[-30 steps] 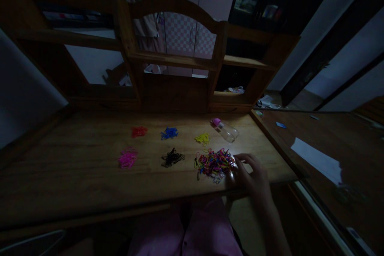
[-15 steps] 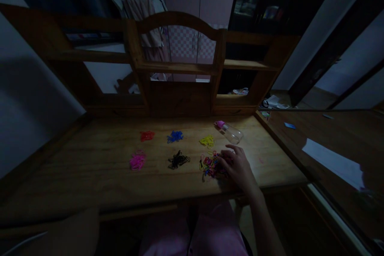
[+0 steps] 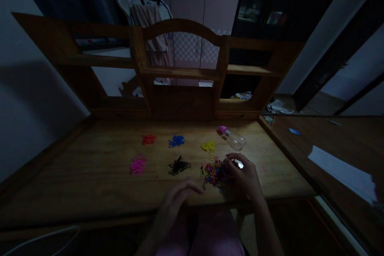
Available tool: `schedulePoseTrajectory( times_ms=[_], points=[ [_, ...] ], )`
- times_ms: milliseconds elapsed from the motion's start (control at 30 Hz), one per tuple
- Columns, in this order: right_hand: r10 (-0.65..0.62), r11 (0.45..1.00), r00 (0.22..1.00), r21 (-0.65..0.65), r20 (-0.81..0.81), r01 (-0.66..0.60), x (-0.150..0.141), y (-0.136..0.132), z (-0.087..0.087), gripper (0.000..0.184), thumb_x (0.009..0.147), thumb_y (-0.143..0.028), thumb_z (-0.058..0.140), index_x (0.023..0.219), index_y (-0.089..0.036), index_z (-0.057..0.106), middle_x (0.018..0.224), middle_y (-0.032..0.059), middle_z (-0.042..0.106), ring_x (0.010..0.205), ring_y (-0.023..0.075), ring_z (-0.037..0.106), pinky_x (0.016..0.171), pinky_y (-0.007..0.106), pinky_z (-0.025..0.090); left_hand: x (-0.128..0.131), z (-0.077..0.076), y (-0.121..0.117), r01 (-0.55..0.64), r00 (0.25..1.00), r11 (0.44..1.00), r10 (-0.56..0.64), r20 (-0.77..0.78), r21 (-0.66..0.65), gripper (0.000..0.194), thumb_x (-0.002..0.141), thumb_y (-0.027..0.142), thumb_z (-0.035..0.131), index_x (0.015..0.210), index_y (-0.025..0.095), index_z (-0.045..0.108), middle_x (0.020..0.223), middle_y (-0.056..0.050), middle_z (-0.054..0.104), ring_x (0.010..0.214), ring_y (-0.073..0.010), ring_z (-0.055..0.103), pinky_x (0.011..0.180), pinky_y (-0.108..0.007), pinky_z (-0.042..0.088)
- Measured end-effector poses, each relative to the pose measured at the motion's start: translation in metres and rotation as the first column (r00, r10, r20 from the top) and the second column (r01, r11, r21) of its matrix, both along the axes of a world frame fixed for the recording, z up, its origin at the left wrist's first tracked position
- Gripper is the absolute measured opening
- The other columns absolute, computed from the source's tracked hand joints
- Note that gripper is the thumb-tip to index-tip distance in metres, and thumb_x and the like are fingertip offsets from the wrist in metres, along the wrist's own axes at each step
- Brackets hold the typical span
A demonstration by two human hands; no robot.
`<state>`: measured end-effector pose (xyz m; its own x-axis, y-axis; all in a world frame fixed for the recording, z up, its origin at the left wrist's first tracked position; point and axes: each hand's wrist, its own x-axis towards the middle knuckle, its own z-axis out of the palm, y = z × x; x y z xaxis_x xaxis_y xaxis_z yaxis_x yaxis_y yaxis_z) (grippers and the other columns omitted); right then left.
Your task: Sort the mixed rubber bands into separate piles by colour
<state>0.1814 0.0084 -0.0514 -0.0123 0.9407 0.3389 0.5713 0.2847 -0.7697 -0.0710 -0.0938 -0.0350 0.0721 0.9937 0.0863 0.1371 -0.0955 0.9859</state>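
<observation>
A mixed heap of coloured rubber bands (image 3: pixel 213 171) lies on the wooden desk (image 3: pixel 90 176). My right hand (image 3: pixel 243 177) rests on the heap's right side, its curled fingers touching the bands. Coming up over the desk's front edge, my left hand (image 3: pixel 179 197) is just left of the heap, fingers bent and apart, holding nothing I can see. Sorted small piles lie further left: red (image 3: pixel 148 139), blue (image 3: pixel 176 141), yellow (image 3: pixel 209 146), pink (image 3: pixel 138 165) and black (image 3: pixel 179 165).
A clear bottle with a pink cap (image 3: pixel 232 137) lies on its side behind the heap. A wooden shelf unit (image 3: pixel 180 72) stands along the back of the desk. A second dark table with white paper (image 3: pixel 342 172) is at the right.
My left hand has come into view from below and reached the desk's front edge. My right hand stays at the mixed heap, shifted slightly. The camera has tilted a little.
</observation>
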Motion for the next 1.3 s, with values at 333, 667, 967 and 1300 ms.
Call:
schedulePoseTrajectory(
  times_ms=[333, 667, 967, 1300],
  points=[
    [0.1, 0.994, 0.945, 0.009, 0.312, -0.108, -0.013, -0.005, 0.009, 0.01, 0.087, -0.021, 0.057, 0.082, -0.021, 0.066, 0.084, 0.0056, 0.066, 0.081, 0.0212, 0.061, 0.073, 0.032, 0.047, 0.009, -0.024, 0.016, -0.037, 0.999, 0.985, 0.042, 0.025, -0.167, 0.03, 0.092, 0.035, 0.047, 0.084, 0.018, 0.069, 0.072, -0.003, 0.06, 0.071, -0.0172, 0.057, 0.063, -0.024, 0.041],
    [0.072, 0.997, 0.936, -0.029, 0.344, -0.066, -0.016, 0.0, 0.006, 0.016, 0.087, -0.023, 0.057, 0.084, -0.022, 0.072, 0.086, 0.0076, 0.068, 0.079, 0.0215, 0.064, 0.071, 0.032, 0.049, 0.006, -0.022, 0.023, 0.091, 0.994, 0.984, -0.098, -0.04, -0.155, 0.026, 0.092, 0.026, 0.045, 0.088, 0.019, 0.07, 0.081, -0.003, 0.065, 0.074, -0.016, 0.06, 0.07, -0.025, 0.043],
    [-0.017, 0.976, 0.989, -0.218, -0.146, -0.015, -0.006, 0.001, 0.015, 0.028, 0.084, -0.044, 0.064, 0.088, -0.018, 0.074, 0.086, 0.0073, 0.075, 0.078, 0.0227, 0.067, 0.069, 0.032, 0.051, 0.004, -0.021, 0.028, 0.117, 0.993, 0.98, -0.115, 0.025, -0.161, 0.026, 0.094, 0.026, 0.045, 0.09, 0.018, 0.07, 0.082, -0.004, 0.065, 0.076, -0.0154, 0.06, 0.07, -0.024, 0.044],
    [-0.11, 0.892, 0.806, -0.415, -0.581, -0.177, -0.009, -0.006, 0.026, 0.034, 0.073, -0.04, 0.078, 0.099, -0.018, 0.077, 0.084, 0.0076, 0.076, 0.079, 0.0212, 0.07, 0.076, 0.034, 0.056, 0.005, -0.021, 0.026, 0.099, 0.994, 0.988, -0.104, -0.039, -0.118, 0.028, 0.094, 0.027, 0.044, 0.09, 0.019, 0.07, 0.083, -0.004, 0.066, 0.077, -0.0159, 0.061, 0.071, -0.025, 0.045]
  ],
)
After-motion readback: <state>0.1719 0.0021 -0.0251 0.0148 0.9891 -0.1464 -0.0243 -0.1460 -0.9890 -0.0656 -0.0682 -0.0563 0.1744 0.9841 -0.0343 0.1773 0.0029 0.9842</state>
